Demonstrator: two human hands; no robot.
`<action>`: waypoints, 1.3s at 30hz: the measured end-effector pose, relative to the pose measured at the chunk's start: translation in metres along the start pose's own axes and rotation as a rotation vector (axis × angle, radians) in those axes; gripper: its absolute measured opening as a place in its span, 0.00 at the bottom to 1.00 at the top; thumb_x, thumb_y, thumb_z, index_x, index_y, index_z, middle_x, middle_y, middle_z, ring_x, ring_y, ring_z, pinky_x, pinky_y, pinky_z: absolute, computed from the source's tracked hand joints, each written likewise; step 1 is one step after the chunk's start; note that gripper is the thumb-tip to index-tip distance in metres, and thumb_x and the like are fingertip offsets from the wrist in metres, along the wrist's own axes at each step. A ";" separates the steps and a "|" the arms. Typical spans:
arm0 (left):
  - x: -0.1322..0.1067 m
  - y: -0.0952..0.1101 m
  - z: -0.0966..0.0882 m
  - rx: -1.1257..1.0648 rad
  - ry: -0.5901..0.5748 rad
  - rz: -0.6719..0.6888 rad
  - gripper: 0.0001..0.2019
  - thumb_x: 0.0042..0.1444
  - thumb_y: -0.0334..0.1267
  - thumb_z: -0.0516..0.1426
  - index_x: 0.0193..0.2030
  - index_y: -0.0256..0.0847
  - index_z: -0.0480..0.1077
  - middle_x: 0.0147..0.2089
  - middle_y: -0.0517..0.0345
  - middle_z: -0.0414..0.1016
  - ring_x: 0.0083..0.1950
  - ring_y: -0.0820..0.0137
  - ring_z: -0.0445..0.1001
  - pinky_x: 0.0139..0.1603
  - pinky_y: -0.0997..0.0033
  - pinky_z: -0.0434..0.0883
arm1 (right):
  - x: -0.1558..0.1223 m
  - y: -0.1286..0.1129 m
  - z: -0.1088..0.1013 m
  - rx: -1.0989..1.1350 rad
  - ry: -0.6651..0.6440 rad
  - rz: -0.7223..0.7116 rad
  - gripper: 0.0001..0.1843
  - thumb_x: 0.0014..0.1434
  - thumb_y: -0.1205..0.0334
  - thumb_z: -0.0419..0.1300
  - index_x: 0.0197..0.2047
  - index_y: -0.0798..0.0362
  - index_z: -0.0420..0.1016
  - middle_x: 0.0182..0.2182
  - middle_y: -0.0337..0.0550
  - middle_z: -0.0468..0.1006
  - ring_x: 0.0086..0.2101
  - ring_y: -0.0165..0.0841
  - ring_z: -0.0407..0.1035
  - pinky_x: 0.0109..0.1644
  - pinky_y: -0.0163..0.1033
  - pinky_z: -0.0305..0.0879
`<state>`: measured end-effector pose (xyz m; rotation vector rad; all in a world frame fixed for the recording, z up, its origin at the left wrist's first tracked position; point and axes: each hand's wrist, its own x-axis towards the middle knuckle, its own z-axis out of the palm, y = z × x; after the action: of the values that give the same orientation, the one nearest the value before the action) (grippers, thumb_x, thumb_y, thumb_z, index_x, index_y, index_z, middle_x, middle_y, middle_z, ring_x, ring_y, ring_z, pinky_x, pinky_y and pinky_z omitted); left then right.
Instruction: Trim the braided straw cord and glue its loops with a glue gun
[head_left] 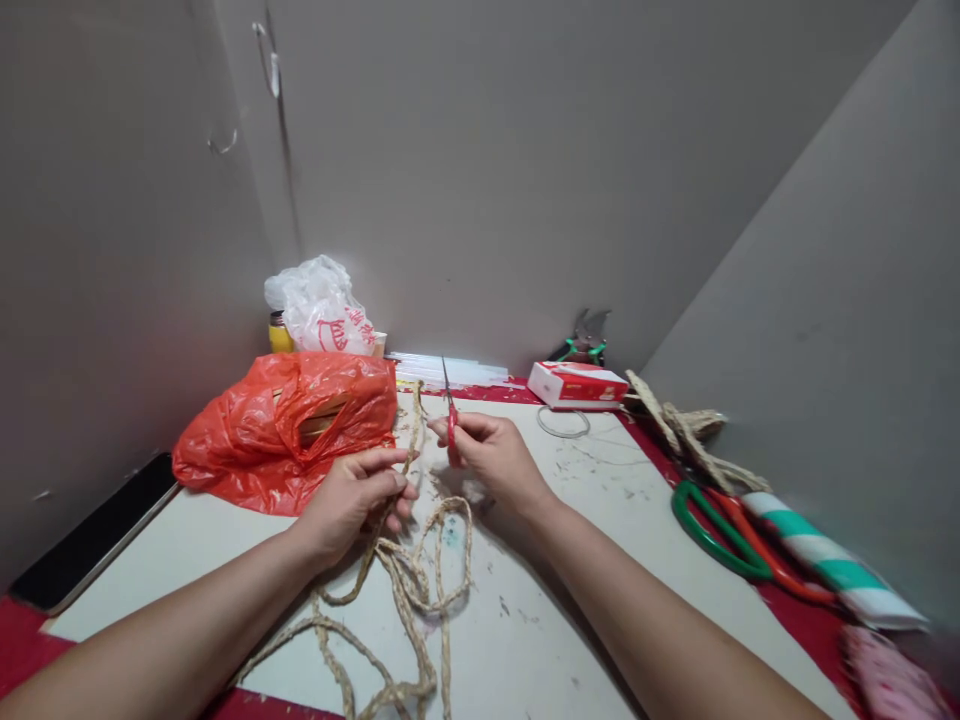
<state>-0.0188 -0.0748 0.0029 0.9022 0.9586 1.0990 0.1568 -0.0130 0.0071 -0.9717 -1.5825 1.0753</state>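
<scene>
My left hand is closed around a braided tan rope that loops in coils over the white table top. One strand of the rope runs up from my fingers toward the back of the table. My right hand grips small red-handled scissors, blades pointing up and away. The scissors stand just right of the raised strand, close to it; whether the blades touch it is unclear.
A red plastic bag lies at the left, a white plastic bag and a yellow jar behind it. A red-and-white box, pliers, a wire ring, green and orange hoops, a striped roll and a phone lie around the edges.
</scene>
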 end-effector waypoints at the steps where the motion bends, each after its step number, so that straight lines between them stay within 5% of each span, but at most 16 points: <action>1: -0.001 -0.001 0.001 0.045 -0.003 0.004 0.15 0.50 0.32 0.61 0.46 0.34 0.70 0.28 0.55 0.76 0.23 0.75 0.72 0.21 0.79 0.67 | 0.000 -0.003 0.001 0.086 -0.008 0.052 0.19 0.49 0.48 0.62 0.19 0.54 0.67 0.14 0.33 0.62 0.19 0.26 0.53 0.24 0.35 0.49; 5: -0.005 -0.003 0.004 0.182 -0.023 0.014 0.17 0.48 0.36 0.63 0.46 0.34 0.72 0.26 0.56 0.75 0.22 0.76 0.69 0.18 0.80 0.62 | 0.002 -0.010 0.001 0.290 -0.035 0.146 0.17 0.45 0.50 0.66 0.20 0.55 0.70 0.14 0.32 0.64 0.18 0.25 0.53 0.23 0.34 0.47; 16: -0.010 -0.005 0.012 0.178 -0.056 -0.045 0.11 0.46 0.36 0.64 0.35 0.33 0.74 0.26 0.54 0.76 0.19 0.79 0.65 0.19 0.81 0.58 | -0.001 -0.001 0.007 0.300 0.135 -0.027 0.17 0.49 0.57 0.64 0.16 0.55 0.67 0.14 0.31 0.61 0.20 0.24 0.51 0.26 0.34 0.47; 19: -0.010 -0.002 0.013 0.106 -0.076 -0.031 0.09 0.46 0.35 0.65 0.33 0.33 0.74 0.28 0.52 0.77 0.22 0.77 0.69 0.22 0.80 0.61 | -0.001 -0.005 0.004 0.289 0.108 -0.008 0.15 0.48 0.56 0.65 0.18 0.55 0.69 0.14 0.32 0.62 0.19 0.25 0.52 0.26 0.34 0.48; 24: -0.008 0.005 0.008 -0.113 -0.242 -0.079 0.14 0.54 0.40 0.59 0.44 0.34 0.74 0.40 0.44 0.78 0.37 0.68 0.75 0.40 0.70 0.68 | -0.006 -0.015 0.003 0.283 -0.044 0.012 0.16 0.49 0.53 0.65 0.19 0.54 0.71 0.15 0.33 0.63 0.21 0.26 0.55 0.27 0.35 0.52; 29: -0.010 0.007 0.007 -0.114 -0.298 -0.086 0.11 0.53 0.38 0.62 0.39 0.32 0.76 0.25 0.58 0.71 0.25 0.77 0.68 0.30 0.78 0.64 | -0.010 -0.018 0.008 0.326 -0.093 0.024 0.13 0.49 0.55 0.66 0.21 0.54 0.73 0.16 0.33 0.64 0.21 0.26 0.55 0.28 0.34 0.52; 36: -0.011 0.010 0.010 -0.192 -0.293 -0.094 0.10 0.57 0.38 0.58 0.42 0.34 0.74 0.37 0.51 0.76 0.32 0.75 0.73 0.33 0.77 0.67 | -0.013 -0.017 0.011 0.370 -0.113 0.043 0.10 0.49 0.57 0.66 0.23 0.54 0.75 0.19 0.35 0.67 0.22 0.26 0.58 0.27 0.34 0.54; 39: -0.011 0.011 0.011 -0.217 -0.291 -0.096 0.08 0.53 0.36 0.62 0.38 0.34 0.73 0.33 0.52 0.77 0.31 0.74 0.75 0.34 0.76 0.69 | -0.019 -0.020 0.017 0.373 -0.152 0.056 0.11 0.48 0.57 0.67 0.22 0.54 0.74 0.19 0.35 0.68 0.22 0.26 0.57 0.28 0.34 0.54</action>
<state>-0.0140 -0.0842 0.0181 0.8026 0.6232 0.9394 0.1426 -0.0397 0.0189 -0.6971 -1.4101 1.4503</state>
